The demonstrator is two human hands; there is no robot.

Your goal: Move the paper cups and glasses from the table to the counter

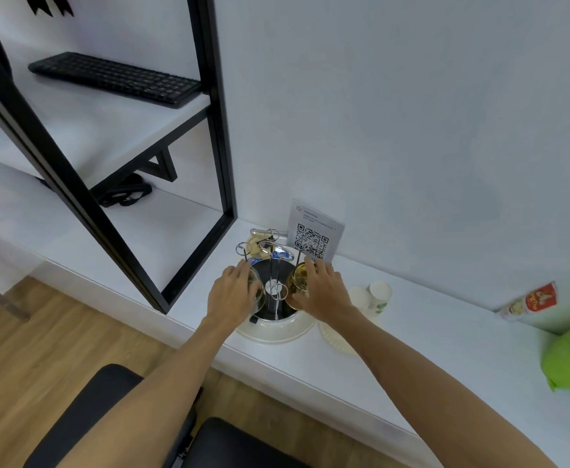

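Centre of frame, on the white counter: both hands are over a round tray carrying a wire glass rack. Left hand curls round a clear glass on the rack's left side; right hand curls round an amber-tinted glass on its right. Each glass sits under and just inside its own palm, fingers wrapped over the far side, glasses apparently upside down on the rack, though I can't tell for sure.

Risks, judged from here: a rim catching one of the thin wire loops between the hands could tip the glass or drag the rack; both hands working at once either side of the central post leaves little clearance, so the glasses may clink. The QR card stands just behind the right hand and could be knocked. Paper cups lie right of the tray, near the right wrist, and a sweep of that forearm could roll them.
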